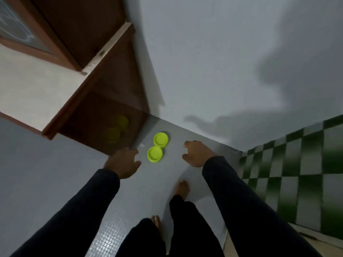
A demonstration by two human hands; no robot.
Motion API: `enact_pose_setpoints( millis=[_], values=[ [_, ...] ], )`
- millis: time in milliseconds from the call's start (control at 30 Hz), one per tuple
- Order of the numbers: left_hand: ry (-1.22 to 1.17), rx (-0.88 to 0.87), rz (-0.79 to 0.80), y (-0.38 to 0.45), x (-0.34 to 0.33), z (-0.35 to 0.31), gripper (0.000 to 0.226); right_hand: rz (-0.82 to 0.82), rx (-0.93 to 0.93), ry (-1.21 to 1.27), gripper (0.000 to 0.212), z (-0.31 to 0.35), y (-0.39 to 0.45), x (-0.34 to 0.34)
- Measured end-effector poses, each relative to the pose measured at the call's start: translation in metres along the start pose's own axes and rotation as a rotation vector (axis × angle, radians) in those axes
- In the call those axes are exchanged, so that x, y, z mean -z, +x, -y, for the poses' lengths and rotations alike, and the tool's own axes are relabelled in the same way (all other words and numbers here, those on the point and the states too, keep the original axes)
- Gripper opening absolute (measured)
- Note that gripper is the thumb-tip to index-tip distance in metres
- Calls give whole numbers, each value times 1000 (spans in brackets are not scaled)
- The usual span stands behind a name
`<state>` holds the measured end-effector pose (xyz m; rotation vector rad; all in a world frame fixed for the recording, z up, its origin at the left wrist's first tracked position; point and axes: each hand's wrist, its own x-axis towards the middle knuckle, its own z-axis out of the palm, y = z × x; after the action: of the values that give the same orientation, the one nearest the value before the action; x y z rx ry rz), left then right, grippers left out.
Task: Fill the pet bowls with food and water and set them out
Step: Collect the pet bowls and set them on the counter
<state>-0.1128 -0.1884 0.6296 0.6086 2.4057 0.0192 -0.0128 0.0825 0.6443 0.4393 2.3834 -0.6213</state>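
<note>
Dark sleeves (250, 210) reach forward from the bottom of the view, with dark trouser legs (185, 225) and two bare feet (182, 188) between them on the grey small-tiled floor (104, 238). Beyond the feet, a lime-green double pet bowl (157, 147), two round dishes joined side by side, sits on the floor close to the foot of the pale wall (204, 62); what is in the dishes cannot be told. The left hand (123, 162) hovers near the bowl on its left, fingers spread and loosely bent, holding nothing and not touching the bowl. The right hand (197, 153) hovers on the bowl's right, a little farther off, fingers curved inward and likewise empty. Just left of the bowl stands a brown wooden door (104, 101), whose glossy lower panel shows a faint yellow-green reflection of the bowl. To the right, a wall of green and white checkered tiles (306, 164) meets the pale wall at a corner. Dark shadows fall across the pale wall above the hands.
</note>
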Motion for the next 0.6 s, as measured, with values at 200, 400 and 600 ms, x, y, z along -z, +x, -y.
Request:
enact_pose_setpoints(
  millis=[200, 400, 600],
  values=[
    [-76, 104, 60, 77, -33, 8, 54, 61, 43, -7, 50, -26, 102, 0],
    [-158, 140, 74, 160, -88, 22, 53, 22, 79, 35, 50, -53, 204, -25],
    [-234, 193, 68, 246, -168, 40, 53, 0, 79, 58, 50, -80, 309, -74]
  ],
)
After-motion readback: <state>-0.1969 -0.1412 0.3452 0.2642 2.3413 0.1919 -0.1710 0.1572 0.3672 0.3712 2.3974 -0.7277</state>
